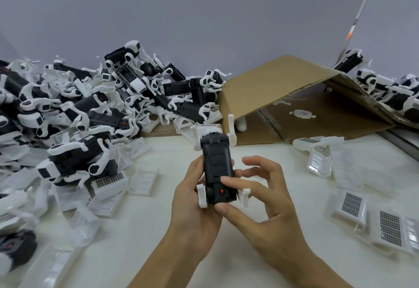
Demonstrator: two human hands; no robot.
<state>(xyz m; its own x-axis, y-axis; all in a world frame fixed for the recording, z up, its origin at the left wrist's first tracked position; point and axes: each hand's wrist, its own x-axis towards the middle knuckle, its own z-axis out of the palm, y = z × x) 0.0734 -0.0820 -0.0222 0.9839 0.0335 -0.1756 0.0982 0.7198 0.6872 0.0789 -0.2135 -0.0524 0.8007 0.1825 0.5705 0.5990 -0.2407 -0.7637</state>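
The toy dog (217, 169) lies belly-up in my hands, held in the air above the white table (158, 231), its black body pointing away from me and its white legs (201, 197) sticking out at the corners. A small red switch (222, 191) shows on the near end of the underside. My left hand (192, 199) wraps the body from the left, fingers curled behind it. My right hand (260, 197) pinches the near end, forefinger on top just beside the switch and thumb below, the other fingers loosely spread clear of it.

The risk I see is in that pinch. My fingertip is broad and the switch is tiny, so it could skid off onto smooth plastic and tip the body out of my left hand. The near legs stand right by my knuckles; squeezing harder to steady the toy could bend one or pop it loose.

A drop would land it among the clear trays (390, 228) to the right or against the heap of finished dogs (90, 106) on the left. The cardboard box (283, 88) lies on its side beyond.
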